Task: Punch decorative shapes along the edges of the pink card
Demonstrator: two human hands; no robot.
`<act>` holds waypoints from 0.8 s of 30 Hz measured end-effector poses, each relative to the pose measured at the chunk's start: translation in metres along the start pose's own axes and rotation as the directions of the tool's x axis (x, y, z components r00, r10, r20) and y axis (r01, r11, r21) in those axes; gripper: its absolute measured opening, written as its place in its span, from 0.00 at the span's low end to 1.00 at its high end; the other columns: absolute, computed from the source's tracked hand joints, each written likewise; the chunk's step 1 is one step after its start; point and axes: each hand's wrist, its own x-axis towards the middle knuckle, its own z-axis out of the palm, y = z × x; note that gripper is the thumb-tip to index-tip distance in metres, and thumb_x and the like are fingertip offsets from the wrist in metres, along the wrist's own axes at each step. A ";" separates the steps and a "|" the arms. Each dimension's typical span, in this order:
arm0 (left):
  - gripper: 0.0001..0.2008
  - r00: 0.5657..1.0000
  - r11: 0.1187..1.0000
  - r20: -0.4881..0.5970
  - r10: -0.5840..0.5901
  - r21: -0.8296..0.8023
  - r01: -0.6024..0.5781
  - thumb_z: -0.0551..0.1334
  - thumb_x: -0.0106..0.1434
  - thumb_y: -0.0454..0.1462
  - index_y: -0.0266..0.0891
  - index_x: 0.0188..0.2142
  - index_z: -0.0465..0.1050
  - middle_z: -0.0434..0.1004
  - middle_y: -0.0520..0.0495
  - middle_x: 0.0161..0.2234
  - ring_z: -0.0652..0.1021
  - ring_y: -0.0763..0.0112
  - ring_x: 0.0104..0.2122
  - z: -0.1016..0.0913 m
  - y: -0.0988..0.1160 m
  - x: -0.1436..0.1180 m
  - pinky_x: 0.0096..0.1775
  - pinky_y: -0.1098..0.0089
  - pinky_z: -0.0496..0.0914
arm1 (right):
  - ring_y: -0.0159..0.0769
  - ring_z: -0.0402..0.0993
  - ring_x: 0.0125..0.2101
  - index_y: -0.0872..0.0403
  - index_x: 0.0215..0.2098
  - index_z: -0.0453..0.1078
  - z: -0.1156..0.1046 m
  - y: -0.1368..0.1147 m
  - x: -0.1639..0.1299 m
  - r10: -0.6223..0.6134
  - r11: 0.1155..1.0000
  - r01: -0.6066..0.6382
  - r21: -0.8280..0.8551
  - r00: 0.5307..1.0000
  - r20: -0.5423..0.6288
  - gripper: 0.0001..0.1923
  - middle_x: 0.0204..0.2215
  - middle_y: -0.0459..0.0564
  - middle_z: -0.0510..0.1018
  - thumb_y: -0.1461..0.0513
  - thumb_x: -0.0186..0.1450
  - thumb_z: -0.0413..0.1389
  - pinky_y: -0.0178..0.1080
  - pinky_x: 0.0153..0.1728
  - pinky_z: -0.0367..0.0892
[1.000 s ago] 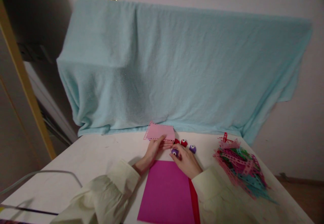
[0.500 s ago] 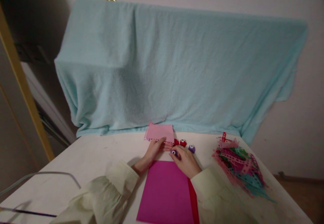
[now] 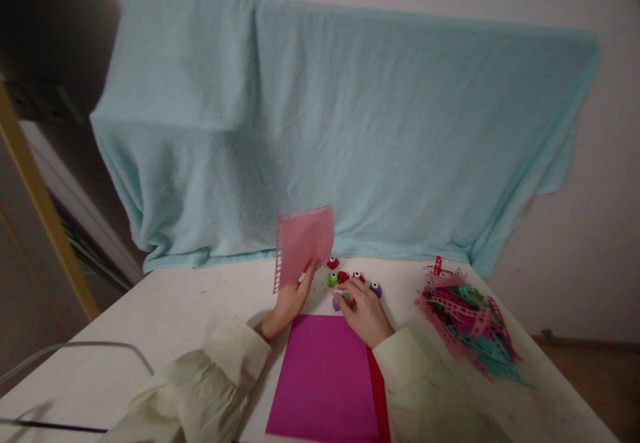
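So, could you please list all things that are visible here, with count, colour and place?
Small pink paper sheet with punched edge: one, held up by the left hand.
Small round craft punches: about five; red, green, purple; by the right hand.
Magenta paper sheet: one, near edge, over a red sheet.
Pile of punched paper strips: pink, teal, green; right side.
Light blue towel: one, draped behind.
White table: one.
Left hand, right hand: cream sleeves.
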 end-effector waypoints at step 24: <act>0.08 0.942 0.873 -0.048 -0.331 0.363 0.325 0.55 0.63 0.31 0.26 0.36 0.70 0.77 0.39 0.27 0.77 0.75 0.22 0.006 -0.011 0.031 0.23 0.80 0.71 | 0.48 0.59 0.53 0.53 0.54 0.63 0.004 0.028 0.011 -0.104 0.943 0.093 -0.319 0.994 -0.018 0.20 0.49 0.55 0.71 0.63 0.63 0.55 0.54 0.57 0.49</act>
